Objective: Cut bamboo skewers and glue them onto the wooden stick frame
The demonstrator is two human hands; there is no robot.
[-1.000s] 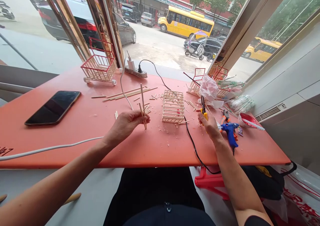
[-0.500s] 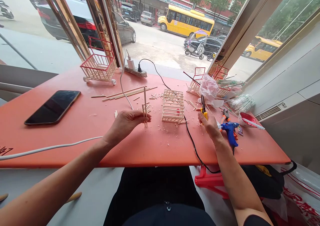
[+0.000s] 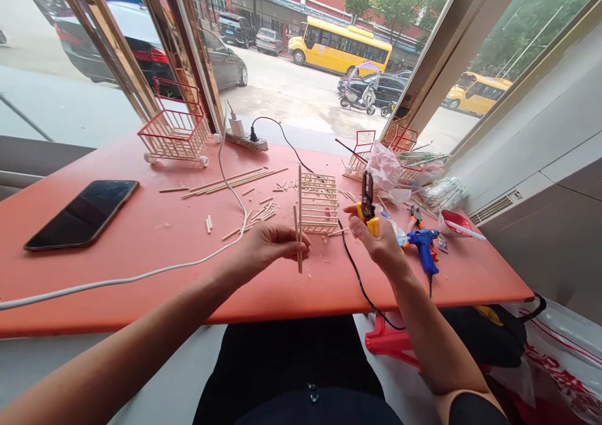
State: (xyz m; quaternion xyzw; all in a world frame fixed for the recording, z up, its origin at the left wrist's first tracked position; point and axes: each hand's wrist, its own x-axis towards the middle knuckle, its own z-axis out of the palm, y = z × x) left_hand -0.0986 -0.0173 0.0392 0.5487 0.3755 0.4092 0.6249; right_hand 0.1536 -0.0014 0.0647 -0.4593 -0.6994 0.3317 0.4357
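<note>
My left hand [image 3: 277, 247] pinches thin wooden sticks [image 3: 300, 193] upright, one taller than the other. Just behind them stands a small slatted wooden frame [image 3: 320, 202] on the orange table [image 3: 155, 287]. Yellow-handled pliers [image 3: 368, 202] are gripped in my right hand [image 3: 376, 240], jaws pointing up, to the right of the frame. Loose long sticks [image 3: 226, 182] and a pile of short cut pieces [image 3: 263, 213] lie left of the frame, with crumbs scattered around.
A phone [image 3: 84, 215] and a red-rimmed model cart [image 3: 176, 130] are at the left. A white cable [image 3: 136, 278] crosses the table. A blue glue gun [image 3: 424, 246], a red bowl [image 3: 454, 222] and a pink flower-like bundle [image 3: 383, 165] are at the right, near a power strip's black cord [image 3: 355, 265].
My left hand has moved right with the sticks, now in front of the frame's left edge. The pliers have come closer to them and show more upright. The view has shifted slightly.
</note>
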